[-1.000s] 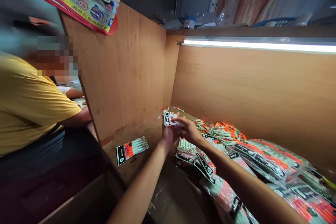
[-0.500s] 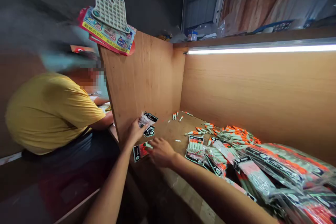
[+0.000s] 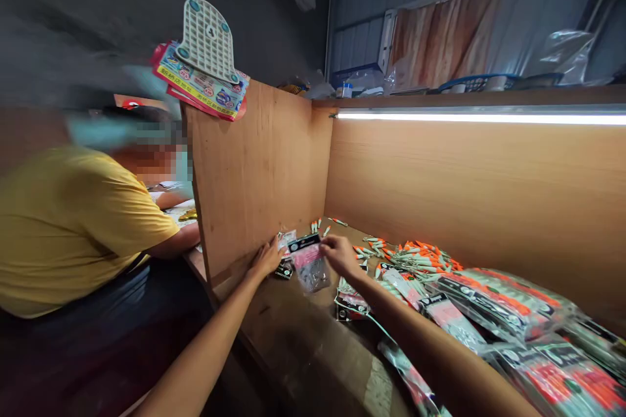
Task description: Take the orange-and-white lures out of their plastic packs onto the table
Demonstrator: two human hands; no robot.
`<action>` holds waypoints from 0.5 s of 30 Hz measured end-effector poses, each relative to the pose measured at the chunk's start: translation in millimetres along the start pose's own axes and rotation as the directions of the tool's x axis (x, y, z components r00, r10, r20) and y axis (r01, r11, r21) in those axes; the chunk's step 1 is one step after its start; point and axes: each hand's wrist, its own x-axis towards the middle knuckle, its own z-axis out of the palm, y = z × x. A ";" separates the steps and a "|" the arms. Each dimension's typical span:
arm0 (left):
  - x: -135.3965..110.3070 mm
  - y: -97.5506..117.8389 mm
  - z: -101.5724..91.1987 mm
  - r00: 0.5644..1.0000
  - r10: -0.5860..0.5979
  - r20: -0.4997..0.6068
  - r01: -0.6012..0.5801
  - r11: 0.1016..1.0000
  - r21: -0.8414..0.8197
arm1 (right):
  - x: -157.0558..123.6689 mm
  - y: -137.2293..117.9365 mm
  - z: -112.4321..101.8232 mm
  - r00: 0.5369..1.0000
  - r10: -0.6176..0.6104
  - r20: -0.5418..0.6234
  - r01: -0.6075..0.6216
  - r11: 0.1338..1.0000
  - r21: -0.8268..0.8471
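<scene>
Between our two hands, near the wooden partition [image 3: 254,169], hangs a clear plastic bag [image 3: 313,272] with a black header [image 3: 304,244]. We judge it very light and floppy: the film looks thin and glossy, likely to slip, cling or crease, while the header seems stiffer and is the better place to take hold, at a corner or along its top edge. Rough pulling might tear the film. Our right hand [image 3: 341,255] has it that way, thumb and fingertips pinched together on the header's right end. Whether the bag's lower edge touches the bench [image 3: 288,332], we cannot tell. Our left hand [image 3: 268,258] rests beside the partition, its fingers reaching onto other clear wrappers [image 3: 287,240]; we cannot tell whether they grip or only touch. Beyond, to the right, we see loose orange-tipped lures [image 3: 423,255] in a heap, then filled packets [image 3: 508,300] piled nearer us. Past the partition, on our left, a co-worker in a yellow shirt [image 3: 92,208] leans forward
</scene>
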 end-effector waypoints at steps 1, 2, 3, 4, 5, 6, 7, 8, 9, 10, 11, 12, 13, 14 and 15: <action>3.5 2.8 5.4 1.000 -0.002 -0.007 0.002 1.000 -0.015 | 4.5 -1.2 -19.5 0.996 0.086 -0.020 -0.082 0.987 0.141; 6.5 6.6 9.5 1.000 -0.002 -0.019 0.001 1.000 -0.030 | 7.6 -2.2 -37.6 0.989 0.145 -0.030 -0.133 0.961 0.241; 8.5 11.4 12.3 0.999 0.001 -0.037 -0.003 0.999 -0.048 | 9.3 -3.0 -53.9 0.984 0.177 -0.038 -0.158 0.942 0.296; 9.1 17.6 13.8 0.998 0.007 -0.062 -0.011 0.998 -0.065 | 9.7 -3.6 -67.9 0.981 0.187 -0.048 -0.163 0.935 0.315; 8.2 25.3 14.0 0.996 0.015 -0.091 -0.021 0.997 -0.071 | 9.2 -4.0 -79.5 0.981 0.188 -0.057 -0.161 0.935 0.317; 5.4 34.9 13.4 0.991 0.024 -0.129 -0.036 0.996 -0.087 | 8.4 -4.0 -88.4 0.979 0.194 -0.062 -0.164 0.931 0.328; 0.7 46.3 12.4 0.986 0.034 -0.163 -0.057 0.989 -0.138 | 7.9 -3.6 -94.7 0.978 0.200 -0.063 -0.168 0.925 0.341; -5.8 59.8 11.5 0.985 0.042 -0.166 -0.080 0.970 -0.231 | 7.9 -2.7 -98.4 0.977 0.205 -0.059 -0.171 0.918 0.357; -13.7 75.0 11.3 0.990 0.047 -0.135 -0.096 0.918 -0.384 | 8.8 -1.1 -100.0 0.977 0.207 -0.047 -0.175 0.911 0.373; -22.5 91.5 12.3 0.997 0.072 -0.037 -0.080 0.814 -0.575 | 10.5 1.0 -99.9 0.978 0.209 -0.029 -0.181 0.904 0.388; -31.6 108.6 14.9 0.983 0.132 0.124 0.004 0.672 -0.740 | 12.7 3.6 -98.7 0.978 0.207 -0.010 -0.187 0.899 0.396; -40.1 125.6 19.1 0.938 0.213 0.274 0.121 0.540 -0.833 | 15.1 6.5 -97.2 0.979 0.203 0.002 -0.187 0.898 0.399; -47.4 141.5 24.8 0.883 0.288 0.371 0.221 0.443 -0.869 | 16.9 9.5 -95.9 0.981 0.196 0.005 -0.182 0.899 0.398; -52.9 155.4 31.7 0.858 0.321 0.401 0.280 0.362 -0.889 | 17.9 12.5 -95.4 0.982 0.187 -0.001 -0.172 0.904 0.391; -56.5 166.5 39.2 0.863 0.311 0.397 0.318 0.275 -0.907 | 17.5 15.5 -96.3 0.984 0.179 -0.019 -0.159 0.914 0.372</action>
